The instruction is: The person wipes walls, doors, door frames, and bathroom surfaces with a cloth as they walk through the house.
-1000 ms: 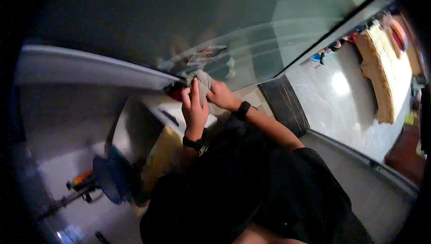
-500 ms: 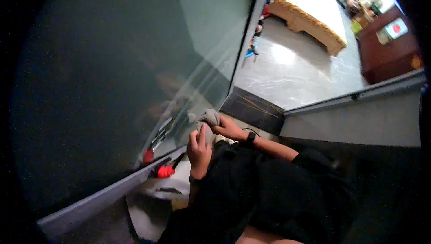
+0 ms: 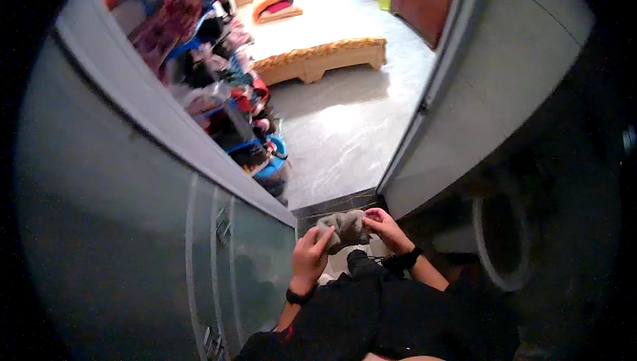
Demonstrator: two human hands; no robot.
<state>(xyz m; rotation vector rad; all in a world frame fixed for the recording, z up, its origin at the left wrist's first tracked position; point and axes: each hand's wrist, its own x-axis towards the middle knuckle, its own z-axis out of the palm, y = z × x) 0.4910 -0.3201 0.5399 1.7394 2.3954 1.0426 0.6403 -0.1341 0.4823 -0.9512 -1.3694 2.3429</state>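
Observation:
A crumpled grey cloth (image 3: 343, 229) is stretched between my two hands, low in front of my body. My left hand (image 3: 310, 255) pinches its left end, thumb and fingers closed on the fabric. On the other side, my right hand (image 3: 390, 229) grips the right end between thumb and fingers. The cloth hangs in the air above the doorway floor. Whether it is a sock, a rag or something else cannot be made out.
A frosted glass door (image 3: 152, 228) stands on my left, a tiled wall (image 3: 491, 62) on my right. Past the dark threshold (image 3: 332, 204) lie a shiny floor (image 3: 338, 135), a wooden bed (image 3: 318, 62), heaped clothes (image 3: 199, 56) and a blue basin (image 3: 275, 155).
My view has swung from the glass door toward the open doorway and bedroom. My hands have moved apart, and the bunched cloth is now spread between them.

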